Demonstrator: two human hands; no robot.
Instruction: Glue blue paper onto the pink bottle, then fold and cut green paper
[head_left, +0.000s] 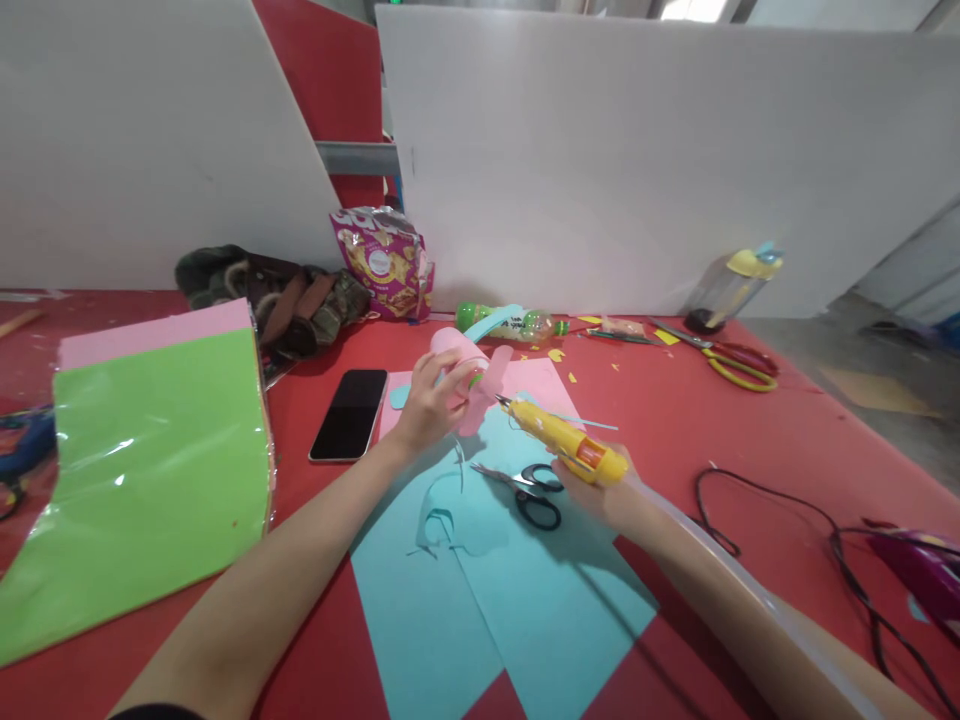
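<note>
The left hand [429, 408] is closed on the pink piece [452, 344], thumb and fingers bent in around it near its green part [475, 380]. The right hand [600, 498] is wrapped round the handle of the yellow gun [556, 434], whose nozzle [503, 401] points at the piece, just beside it. To do this well, the left grip should be firm but light, as the pink material looks thin and could crease. The fingertips want to sit well to the side of the nozzle (a hot tip is unkind to bare skin), and the wrist should steady the gun before any squeeze. A thin, even line would serve better than a blob.

The piece is between the two hands, over the pink sheet [535, 376] and blue sheets [442, 640]. It looks curved and matte, with a flap at its right side; a pale blue strip [496, 322] seems to rise from it, though the blur makes that join hard to tell. Below lie black scissors [538, 511], blades toward the left, among curled blue offcuts [440, 524]. The phone [349, 415] lies left of the sheets, and a bottle [538, 325] lies on its side behind.
</note>
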